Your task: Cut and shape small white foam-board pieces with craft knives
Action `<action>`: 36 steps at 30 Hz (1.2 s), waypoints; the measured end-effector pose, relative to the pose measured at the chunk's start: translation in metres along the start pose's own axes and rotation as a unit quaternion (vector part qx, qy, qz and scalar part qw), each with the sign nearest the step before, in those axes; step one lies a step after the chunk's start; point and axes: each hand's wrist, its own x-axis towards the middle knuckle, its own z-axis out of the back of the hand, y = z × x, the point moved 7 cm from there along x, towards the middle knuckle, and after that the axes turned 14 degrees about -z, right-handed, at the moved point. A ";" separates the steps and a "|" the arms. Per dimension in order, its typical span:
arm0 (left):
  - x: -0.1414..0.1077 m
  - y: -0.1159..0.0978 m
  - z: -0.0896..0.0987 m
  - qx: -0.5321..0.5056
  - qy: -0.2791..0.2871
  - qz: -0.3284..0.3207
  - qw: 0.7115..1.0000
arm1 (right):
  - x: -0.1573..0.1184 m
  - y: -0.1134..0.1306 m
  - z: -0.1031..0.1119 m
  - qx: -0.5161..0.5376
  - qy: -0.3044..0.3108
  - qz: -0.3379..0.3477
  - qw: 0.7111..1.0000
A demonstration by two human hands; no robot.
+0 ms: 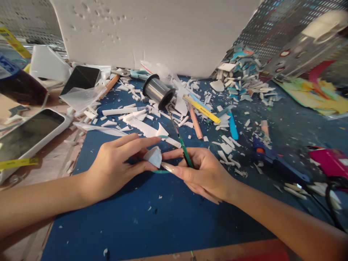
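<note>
My left hand (116,159) is closed, its thumb and fingers pinching a small pale blue-white wedge-shaped piece (153,157) above the blue mat. From the other side, the thumb and forefinger of my right hand (202,172) meet the edge of that piece. Tucked in the same right hand is a slim green-handled tool (183,148). Its thin metal tip points away from me, toward the scraps; its exact kind I cannot make out. White offcuts (143,125) lie just beyond my fingers.
Behind the scraps lies a wire spool (158,91), with a yellow strip-shaped tool (202,109) beside it. A white board (152,32) stands at the back. Phones (32,134) and a dark bottle (20,83) are on the left. A blue glue gun (277,159) lies right.
</note>
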 end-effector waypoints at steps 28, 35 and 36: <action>-0.003 0.028 0.001 -0.182 -0.059 0.172 0.966 | -0.009 0.028 0.018 -0.308 -0.138 0.105 0.936; 0.000 0.024 -0.001 -0.159 -0.033 0.137 0.977 | -0.009 0.027 0.016 -0.330 -0.142 0.116 0.926; 0.000 0.024 -0.002 -0.160 -0.031 0.138 0.977 | -0.009 0.027 0.015 -0.331 -0.141 0.119 0.926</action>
